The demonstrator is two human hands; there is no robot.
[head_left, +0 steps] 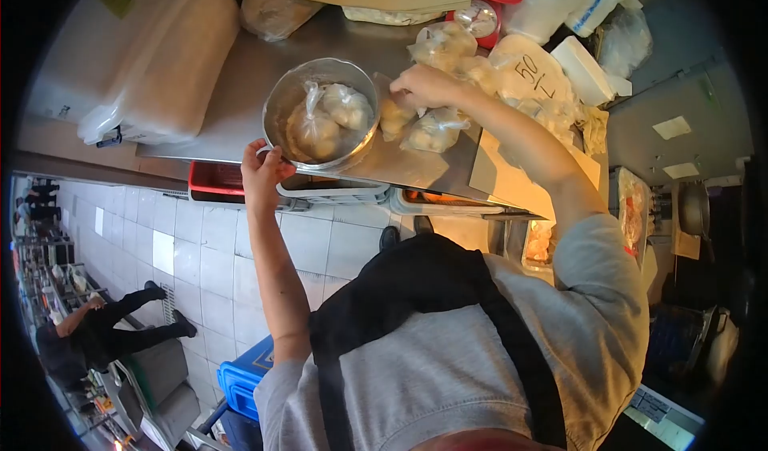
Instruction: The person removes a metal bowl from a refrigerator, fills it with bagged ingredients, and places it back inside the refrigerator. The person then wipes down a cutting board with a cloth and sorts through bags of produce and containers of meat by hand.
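Hands (267, 172) (429, 87) on bowl (277, 99) (the left) and bag (394, 121)

I count one metal bowl (293, 81), two clear plastic bags (315, 135) inside it, two more bags (437, 133) just right of it, one red dial scale (478, 19) beyond it, one red crate (216, 179) below it.
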